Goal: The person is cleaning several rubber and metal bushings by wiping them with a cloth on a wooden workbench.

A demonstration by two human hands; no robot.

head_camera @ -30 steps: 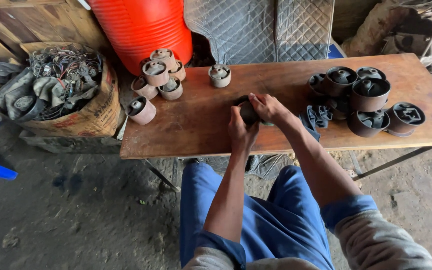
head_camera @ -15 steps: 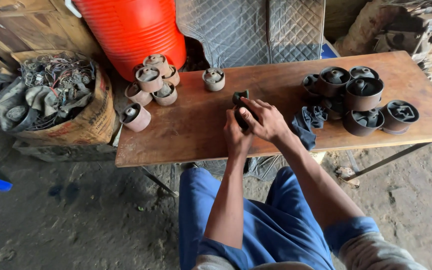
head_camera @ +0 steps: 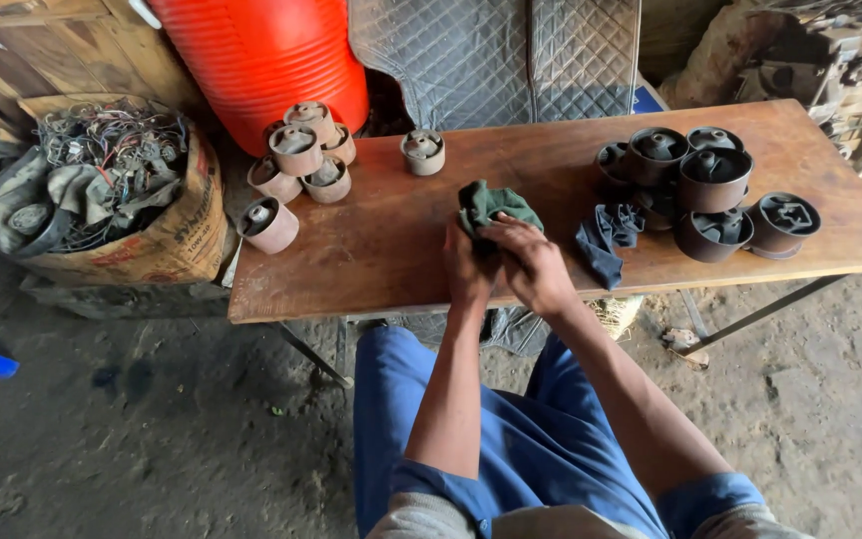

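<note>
Both my hands meet over the middle of a brown wooden table. My left hand and my right hand are closed around a green rag bunched over something I cannot see. A group of rust-coloured round metal parts sits at the table's left end, and one more rust-coloured part stands alone at the back. Dark round parts are stacked at the right end. A dark blue rag lies just right of my right hand.
A red ribbed barrel stands behind the table's left end. A cardboard box of wires and rags sits on the ground at left. Quilted grey padding hangs behind. Scrap metal lies at the far right.
The green rag has come up over the dark part that my hands held before; the part is now covered. My hands stay at the table's middle.
</note>
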